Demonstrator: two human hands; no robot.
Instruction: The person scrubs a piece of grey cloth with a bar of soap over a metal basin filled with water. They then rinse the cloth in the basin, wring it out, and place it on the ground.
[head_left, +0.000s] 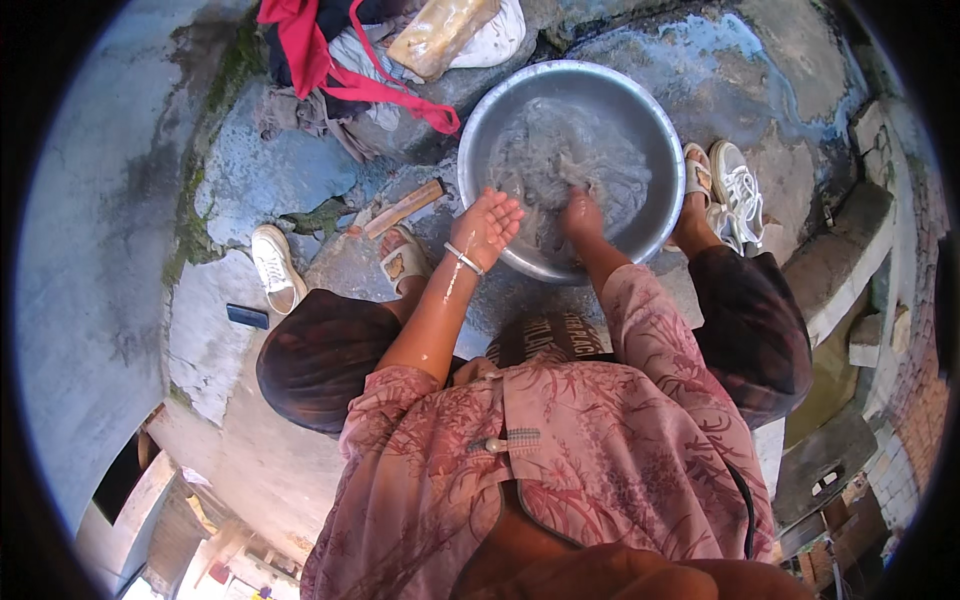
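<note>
A round metal basin (487, 112) holds water with a greyish cloth (600, 161) in it. My right hand (582, 217) is down in the water at the cloth; its fingers are hidden, so its grip cannot be made out. My left hand (489, 225), wet and wearing a light bangle at the wrist, is raised over the basin's near left rim, palm up. Its fingers are slightly curled and apart, with nothing in them.
Clothes with a red strap (375, 88) and a yellowish translucent object (442, 34) lie at the upper left. A wooden piece (405, 208), a white shoe (277, 262) and a dark phone-like object (247, 316) are left. More white shoes (739, 187) stand right, before a concrete ledge (844, 262).
</note>
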